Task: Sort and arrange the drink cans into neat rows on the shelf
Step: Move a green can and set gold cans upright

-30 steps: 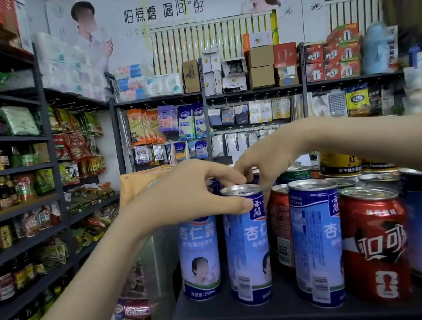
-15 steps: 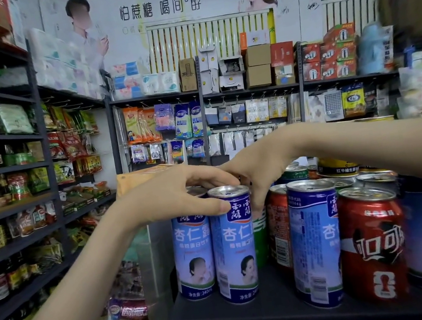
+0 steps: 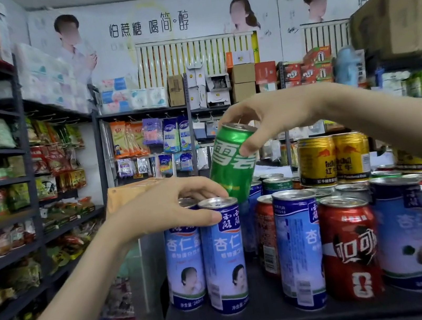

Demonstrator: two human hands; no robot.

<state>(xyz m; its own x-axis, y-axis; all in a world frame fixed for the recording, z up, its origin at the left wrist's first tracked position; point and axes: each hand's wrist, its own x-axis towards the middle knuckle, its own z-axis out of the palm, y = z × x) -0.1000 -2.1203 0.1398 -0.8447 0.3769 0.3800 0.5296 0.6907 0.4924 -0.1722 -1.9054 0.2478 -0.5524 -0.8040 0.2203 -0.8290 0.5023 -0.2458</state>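
We have lifted the green can (image 3: 232,162) centre-frame, tilted, right hand (image 3: 267,120) gripping its top; left hand (image 3: 168,211) pinches the blue can (image 3: 225,254) below.

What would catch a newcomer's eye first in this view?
The green can stands out first. The right hand holds it tilted in the air above the crowded shelf. Just below it, the left hand grips the top of a tall blue can at the shelf's front left, and a red cola can stands upright further right.
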